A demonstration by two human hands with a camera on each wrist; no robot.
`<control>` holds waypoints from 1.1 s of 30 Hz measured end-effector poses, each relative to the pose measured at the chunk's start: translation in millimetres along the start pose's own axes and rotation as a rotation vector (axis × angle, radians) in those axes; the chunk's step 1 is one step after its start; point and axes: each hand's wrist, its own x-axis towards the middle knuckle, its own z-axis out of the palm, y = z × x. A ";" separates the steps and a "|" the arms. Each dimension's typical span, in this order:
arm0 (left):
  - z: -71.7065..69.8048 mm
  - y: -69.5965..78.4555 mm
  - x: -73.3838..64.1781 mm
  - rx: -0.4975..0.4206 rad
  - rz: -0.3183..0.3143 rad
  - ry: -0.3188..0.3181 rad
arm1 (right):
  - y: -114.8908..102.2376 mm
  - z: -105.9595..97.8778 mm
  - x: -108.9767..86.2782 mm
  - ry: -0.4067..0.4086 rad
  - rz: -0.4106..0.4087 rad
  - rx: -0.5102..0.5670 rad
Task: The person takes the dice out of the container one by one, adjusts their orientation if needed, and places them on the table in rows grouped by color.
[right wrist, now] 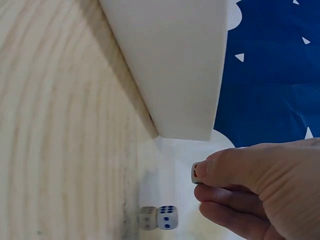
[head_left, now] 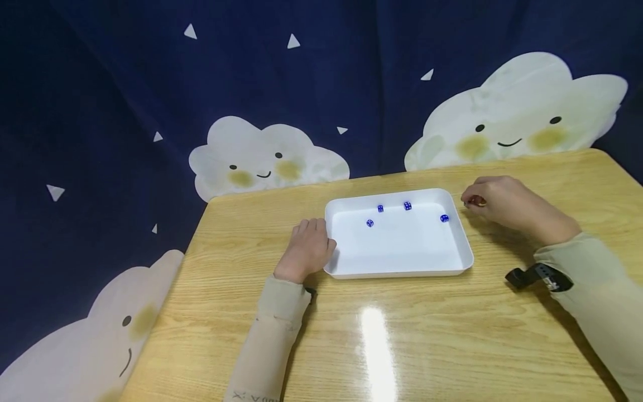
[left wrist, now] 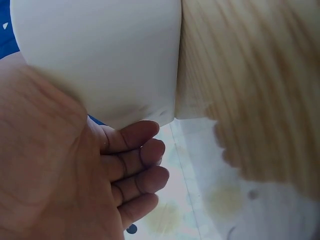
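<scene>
A shallow white tray [head_left: 397, 274] lies on the table with several small blue-looking dice [head_left: 408, 206] in it, mostly toward its far side. At its left end my left hand [head_left: 307, 248] holds the rim, thumb over the edge; the left wrist view shows the fingers [left wrist: 145, 177] curled beside the outer wall. Just beyond the right end, my right hand [head_left: 499, 204] pinches a white die [right wrist: 195, 172] with red pips between thumb and fingertips. Another white die [right wrist: 167, 217] with blue pips sits on the tabletop near that hand.
The light wood table [head_left: 241, 290] carries everything, with a bright glare streak [head_left: 379, 352] in front of the tray. Behind its back edge hangs a dark blue curtain [head_left: 321, 78] printed with smiling clouds and white triangles. A black strap [head_left: 542, 277] sits on the right wrist.
</scene>
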 end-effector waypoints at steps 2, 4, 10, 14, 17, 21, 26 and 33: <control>-0.4 0.6 -0.4 -0.003 0.000 0.000 | 0.2 1.4 -0.4 -0.011 0.008 -0.002; -1.1 0.6 -0.9 -0.004 -0.001 0.000 | 0.0 2.9 0.1 -0.025 0.010 -0.004; -1.4 0.6 -0.8 -0.011 0.001 0.001 | -0.4 6.6 -0.5 -0.071 0.019 -0.010; -1.7 0.9 -0.4 -0.006 0.005 0.001 | -0.8 7.1 -1.1 -0.079 0.028 -0.006; -1.5 0.8 -0.1 -0.003 0.003 -0.002 | -1.0 7.4 -1.0 -0.084 0.026 0.002; -1.2 0.5 0.1 -0.001 -0.003 -0.003 | -2.0 8.6 -0.3 -0.088 0.020 0.008; -0.4 0.0 -0.3 -0.007 -0.008 0.001 | -1.3 12.2 0.7 -0.092 -0.005 -0.003; -0.2 0.5 -0.2 -0.007 -0.008 0.002 | -1.0 14.7 0.6 -0.085 -0.030 -0.016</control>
